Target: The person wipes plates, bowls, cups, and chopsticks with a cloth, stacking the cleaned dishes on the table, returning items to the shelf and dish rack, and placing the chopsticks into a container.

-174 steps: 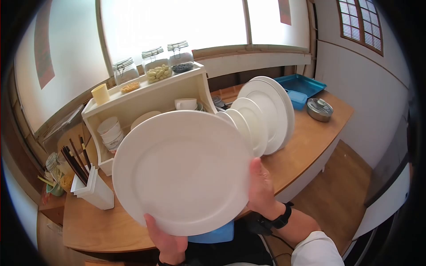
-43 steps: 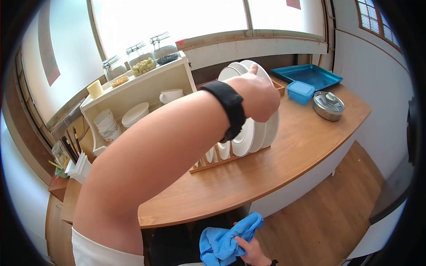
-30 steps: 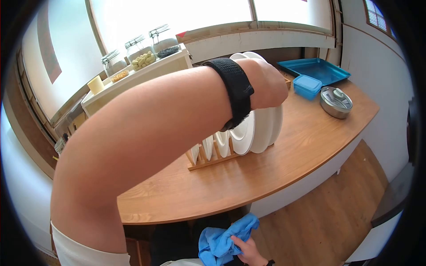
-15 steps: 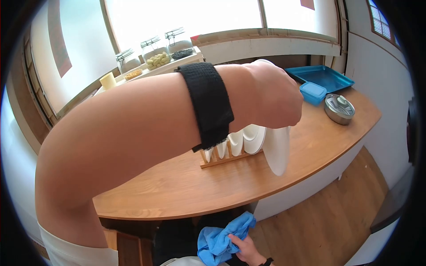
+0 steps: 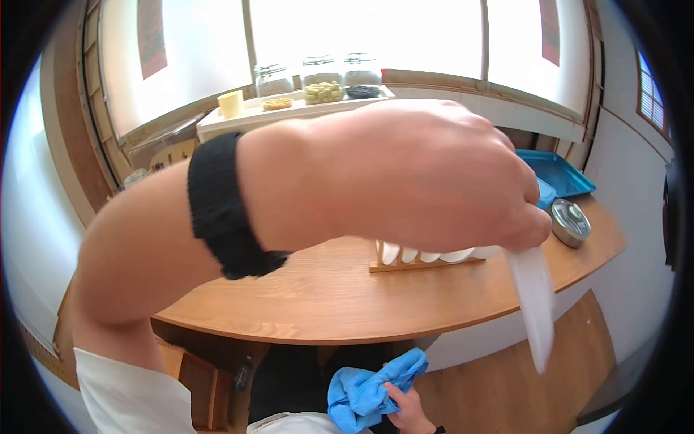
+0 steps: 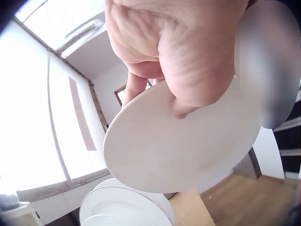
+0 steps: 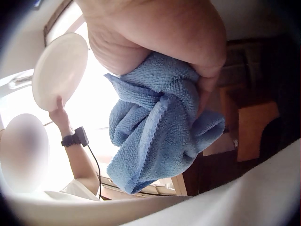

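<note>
A white plate (image 5: 533,311), seen nearly edge-on in the head view, hangs from my left hand (image 5: 405,173), which pinches its rim. In the left wrist view the thumb of my left hand (image 6: 174,52) lies on the face of the plate (image 6: 183,141). My right hand (image 5: 410,411) grips a crumpled blue cloth (image 5: 361,398) low in front of my body; the right wrist view shows the cloth (image 7: 155,127) bunched under my right hand (image 7: 164,33). Beyond the left hand, white plates (image 6: 122,207) stand in a wooden rack (image 5: 426,266), partly hidden by the hand.
On the wooden table (image 5: 311,296), a lidded metal pot (image 5: 570,223) and a blue tray (image 5: 557,173) are at the right, with a blue container (image 5: 545,192) partly hidden. Glass jars (image 5: 323,83) and a yellow cup (image 5: 231,104) top the white shelf (image 5: 210,128) behind my left arm.
My left hand has taken a plate from the rack and brought it rightward, closer to the head camera. The view has turned left. The right hand still grips the cloth low down.
</note>
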Motion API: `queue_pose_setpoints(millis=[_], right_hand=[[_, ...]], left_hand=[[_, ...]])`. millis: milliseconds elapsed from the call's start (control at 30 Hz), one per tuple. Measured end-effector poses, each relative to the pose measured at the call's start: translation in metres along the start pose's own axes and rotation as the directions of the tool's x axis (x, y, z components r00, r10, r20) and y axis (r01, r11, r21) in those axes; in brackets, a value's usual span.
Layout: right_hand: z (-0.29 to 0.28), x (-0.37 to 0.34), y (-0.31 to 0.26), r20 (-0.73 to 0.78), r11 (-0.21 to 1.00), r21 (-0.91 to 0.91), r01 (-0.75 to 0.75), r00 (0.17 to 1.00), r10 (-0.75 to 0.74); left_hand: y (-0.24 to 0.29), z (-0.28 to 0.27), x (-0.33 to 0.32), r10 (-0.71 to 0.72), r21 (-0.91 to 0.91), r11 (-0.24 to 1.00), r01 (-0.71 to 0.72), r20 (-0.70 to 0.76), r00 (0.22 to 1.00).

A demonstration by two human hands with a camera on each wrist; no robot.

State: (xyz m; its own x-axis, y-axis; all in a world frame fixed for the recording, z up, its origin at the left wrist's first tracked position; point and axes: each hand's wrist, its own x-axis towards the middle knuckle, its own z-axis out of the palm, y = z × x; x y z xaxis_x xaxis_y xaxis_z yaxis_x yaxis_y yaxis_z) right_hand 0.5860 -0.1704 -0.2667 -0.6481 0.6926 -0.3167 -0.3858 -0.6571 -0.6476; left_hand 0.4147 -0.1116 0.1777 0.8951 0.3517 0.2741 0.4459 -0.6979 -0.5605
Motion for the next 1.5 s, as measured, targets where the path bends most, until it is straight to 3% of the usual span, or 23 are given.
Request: queue_pose_setpoints(millis=[33,100,167,233,300,367,433,500,533,567,600,700,800,900,933,967,1033,1100,1200,1233,1333,1400,1500], right_hand=[[0.001,-0.002,-0.004,-0.040,0.999,0.031,0.016,0.999,-0.014],[-0.008,-0.001,-0.011,-0.029,0.985,-0.158,0.073,0.996,-0.079],[-0.015,0.005,-0.019,0.106,0.998,0.037,0.054,0.993,-0.058],[0.010,-0.003,-0.042,0.139,0.990,0.025,0.136,0.981,-0.138],[0.039,-0.020,-0.064,0.145,0.964,-0.071,0.257,0.959,-0.245],[0.043,-0.011,-0.077,0.171,0.944,0.161,0.289,0.934,-0.315],[0.014,0.029,-0.064,-0.197,0.898,0.153,0.414,0.903,-0.382],[-0.030,0.019,-0.069,-0.147,0.895,0.117,0.431,0.899,-0.414],[-0.119,-0.012,-0.089,-0.109,0.892,0.082,0.445,0.893,-0.436],[-0.172,-0.032,-0.118,-0.072,0.888,0.044,0.457,0.889,-0.453],[-0.111,-0.014,-0.184,-0.036,0.884,0.007,0.467,0.884,-0.466],[-0.020,-0.056,-0.097,0.086,0.860,-0.103,0.500,0.866,-0.493],[0.108,-0.065,-0.078,0.212,0.825,-0.179,0.536,0.840,-0.499],[0.285,-0.045,-0.125,0.320,0.778,-0.234,0.583,0.802,-0.505],[0.272,-0.022,-0.120,0.629,0.186,-0.429,0.884,0.440,-0.640],[0.251,0.001,-0.113,0.899,-0.491,-0.315,0.812,0.090,-0.428],[0.276,0.009,-0.110,0.915,-0.612,-0.337,0.716,0.403,-0.032],[0.284,0.009,-0.083,0.945,-0.669,-0.219,0.710,0.325,0.036],[0.304,0.015,-0.087,0.942,-0.673,-0.130,0.729,0.303,0.146],[0.313,0.022,-0.095,0.941,-0.689,-0.091,0.719,0.288,0.176],[0.327,0.037,-0.127,0.938,-0.695,-0.234,0.680,0.346,0.023],[0.320,0.044,-0.139,0.932,-0.699,-0.285,0.656,0.359,-0.044],[0.300,0.043,-0.130,0.902,-0.631,-0.402,0.664,0.404,-0.150]], left_hand=[[0.003,-0.001,-0.015,-0.016,0.009,1.000,0.016,-0.001,1.000],[0.010,-0.004,-0.048,-0.083,-0.116,0.992,0.055,-0.256,0.963],[0.020,-0.010,-0.083,-0.183,-0.243,0.963,0.114,-0.283,0.941],[0.034,0.000,-0.119,-0.350,-0.401,0.892,0.208,-0.324,0.879],[0.054,0.009,-0.161,-0.621,-0.617,0.699,0.361,-0.273,0.734],[0.091,0.020,-0.197,-0.904,-0.840,0.207,0.502,0.032,0.426],[0.123,0.040,-0.225,-0.949,-0.936,-0.146,0.321,0.224,0.220],[0.151,0.060,-0.235,-0.953,-0.952,-0.290,-0.100,0.278,0.121],[0.161,0.069,-0.239,-0.955,-0.952,-0.285,-0.108,0.273,0.112],[0.170,0.076,-0.242,-0.954,-0.893,-0.300,-0.336,0.291,0.079],[0.177,0.081,-0.245,-0.948,-0.785,-0.290,-0.548,0.316,0.050],[0.187,0.088,-0.254,-0.935,-0.688,-0.219,-0.692,0.350,-0.052],[0.193,0.091,-0.259,-0.919,-0.706,-0.164,-0.689,0.364,-0.154],[0.201,0.094,-0.257,-0.898,-0.722,-0.202,-0.662,0.406,-0.169],[0.203,0.097,-0.254,-0.898,-0.722,-0.203,-0.661,0.406,-0.169],[0.206,0.099,-0.250,-0.895,-0.732,-0.207,-0.650,0.410,-0.177],[0.212,0.094,-0.245,-0.881,-0.778,-0.252,-0.576,0.430,-0.196],[0.218,0.096,-0.249,-0.863,-0.869,-0.353,-0.347,0.446,-0.239],[0.237,0.115,-0.247,-0.886,-0.828,-0.241,-0.506,0.401,-0.234],[0.238,0.112,-0.241,-0.883,-0.873,-0.239,-0.424,0.377,-0.279],[0.242,0.113,-0.247,-0.909,-0.916,-0.307,-0.258,0.363,-0.206],[0.236,0.114,-0.245,-0.890,-0.958,-0.176,-0.225,0.252,-0.381],[0.223,0.097,-0.247,-0.916,-0.973,-0.070,-0.219,0.150,-0.372]])
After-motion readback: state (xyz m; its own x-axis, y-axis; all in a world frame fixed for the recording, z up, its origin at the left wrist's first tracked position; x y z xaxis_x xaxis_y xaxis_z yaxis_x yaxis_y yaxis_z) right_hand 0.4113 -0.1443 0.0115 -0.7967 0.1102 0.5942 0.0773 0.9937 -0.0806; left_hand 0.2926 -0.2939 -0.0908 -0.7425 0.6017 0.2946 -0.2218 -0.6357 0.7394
